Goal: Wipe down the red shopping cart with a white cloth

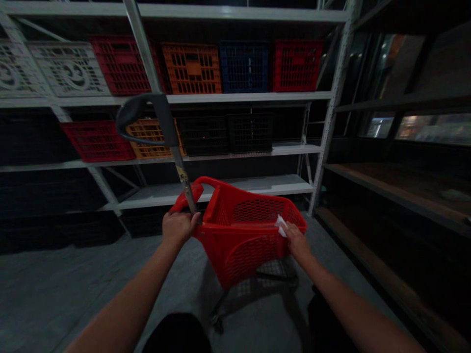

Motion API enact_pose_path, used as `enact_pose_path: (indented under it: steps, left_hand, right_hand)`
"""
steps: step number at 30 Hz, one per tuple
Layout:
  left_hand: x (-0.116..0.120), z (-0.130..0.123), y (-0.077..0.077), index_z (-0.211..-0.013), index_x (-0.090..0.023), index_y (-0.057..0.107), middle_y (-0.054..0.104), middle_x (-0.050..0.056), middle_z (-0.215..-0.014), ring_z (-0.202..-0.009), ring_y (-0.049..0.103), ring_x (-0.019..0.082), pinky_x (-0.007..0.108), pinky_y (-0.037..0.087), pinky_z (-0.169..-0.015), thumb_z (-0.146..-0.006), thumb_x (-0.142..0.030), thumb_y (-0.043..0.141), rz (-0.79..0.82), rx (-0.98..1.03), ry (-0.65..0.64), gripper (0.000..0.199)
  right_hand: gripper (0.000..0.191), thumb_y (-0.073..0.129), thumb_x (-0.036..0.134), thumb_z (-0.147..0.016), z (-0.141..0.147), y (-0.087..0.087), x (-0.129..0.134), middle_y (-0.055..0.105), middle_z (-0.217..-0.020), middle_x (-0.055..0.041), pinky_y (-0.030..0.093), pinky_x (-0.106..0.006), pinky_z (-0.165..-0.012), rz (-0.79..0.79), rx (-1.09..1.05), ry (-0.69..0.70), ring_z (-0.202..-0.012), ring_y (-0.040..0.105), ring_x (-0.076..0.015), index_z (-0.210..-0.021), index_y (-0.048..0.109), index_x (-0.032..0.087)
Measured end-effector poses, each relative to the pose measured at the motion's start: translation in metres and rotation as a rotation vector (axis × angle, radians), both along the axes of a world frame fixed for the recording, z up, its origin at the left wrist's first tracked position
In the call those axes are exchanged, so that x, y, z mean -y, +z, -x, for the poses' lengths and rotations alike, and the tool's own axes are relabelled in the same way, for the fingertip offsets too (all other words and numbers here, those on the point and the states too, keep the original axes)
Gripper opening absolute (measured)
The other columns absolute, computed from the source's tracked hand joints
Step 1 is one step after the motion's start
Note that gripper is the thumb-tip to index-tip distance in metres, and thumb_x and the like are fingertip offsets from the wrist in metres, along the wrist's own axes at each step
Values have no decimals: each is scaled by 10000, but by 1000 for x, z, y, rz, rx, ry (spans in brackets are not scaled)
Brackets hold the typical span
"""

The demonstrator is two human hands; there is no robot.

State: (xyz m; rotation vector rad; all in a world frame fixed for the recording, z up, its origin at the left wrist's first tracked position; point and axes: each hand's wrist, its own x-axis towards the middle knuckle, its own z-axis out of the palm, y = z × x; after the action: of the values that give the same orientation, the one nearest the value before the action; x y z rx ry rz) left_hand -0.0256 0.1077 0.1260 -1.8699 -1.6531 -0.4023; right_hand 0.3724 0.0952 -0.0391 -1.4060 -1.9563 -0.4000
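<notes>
A red plastic shopping cart with mesh sides stands before me on the concrete floor. My left hand is closed on the cart's handle end, close beside the lower end of a grey metal pole. The pole rises past the cart handle and carries a dark loop-shaped grip. How its lower end is fixed is hidden by the hand. My right hand pinches a crumpled white wipe against the cart's top rim, near the narrow far end.
Behind the cart stands a white metal rack with red, orange, blue, white and black crates on its shelves. An orange crate is on the upper shelf. Along the right side runs a dark shelf unit. My knees show at the bottom.
</notes>
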Motion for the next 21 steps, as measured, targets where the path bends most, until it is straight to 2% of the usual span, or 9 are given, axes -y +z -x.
enact_pose_path:
  steps: [2,4,10,12,13,14,16,18,21]
  left_hand:
    - [0,-1,0,-694,-141,688,675,128,-682,-704,609,260,387,344,-725,-858,-535,149,-10,-5,6,687]
    - [1,-3,1,-696,-142,689,674,124,-676,-703,609,259,385,346,-721,-858,-538,150,-18,-6,14,688]
    - [1,-5,2,-670,-144,687,669,120,-653,-694,608,255,383,348,-715,-856,-545,150,-23,2,32,695]
    - [0,-3,2,-682,-149,688,672,119,-659,-702,607,260,388,344,-716,-859,-531,156,-15,-7,30,678]
    - [-1,-1,1,-687,-153,687,674,116,-666,-707,607,261,390,343,-718,-860,-523,160,-7,-12,25,666]
    - [-2,2,1,-687,-158,684,676,112,-673,-711,607,261,390,342,-721,-860,-516,166,4,-17,17,653]
    - [-4,8,0,-687,-162,679,679,110,-684,-722,606,261,391,341,-729,-859,-505,175,21,-24,2,634]
    - [-7,15,-1,-686,-154,675,676,119,-686,-733,604,263,391,343,-738,-855,-504,180,17,-31,0,629]
    - [-14,27,-1,-679,-152,667,667,124,-676,-743,599,271,393,348,-739,-851,-503,192,22,-35,-6,615]
  right_hand:
    - [615,349,-38,-666,-4,-2,0,513,-1270,-119,297,-432,-1041,-9,-57,-82,-1225,407,-207,-1245,493,113]
    - [583,341,-30,-687,23,2,-1,504,-1277,-126,285,-439,-1043,-2,-113,-74,-1239,389,-215,-1229,509,102]
    - [497,345,35,-784,192,44,-12,511,-1275,-106,307,-377,-1030,-49,-236,216,-1214,417,-190,-1256,481,106]
    - [486,360,58,-799,227,57,-14,524,-1265,-86,310,-366,-1027,-65,-254,258,-1192,437,-185,-1267,469,131]
    - [487,370,65,-801,234,61,-15,531,-1257,-83,314,-365,-1024,-65,-236,278,-1179,448,-186,-1274,461,138]
    - [492,380,69,-797,234,63,-15,540,-1246,-87,321,-366,-1019,-61,-201,296,-1164,460,-190,-1277,457,139]
    - [509,399,64,-776,215,58,-16,557,-1220,-106,339,-365,-1007,-47,-109,315,-1132,484,-200,-1278,456,126]
    - [540,406,38,-740,175,44,-15,573,-1193,-124,356,-363,-997,-33,-37,291,-1109,498,-203,-1272,463,113]
    - [630,390,-13,-674,97,16,-11,558,-1214,-117,355,-393,-1004,-27,41,206,-1138,477,-202,-1286,444,127]
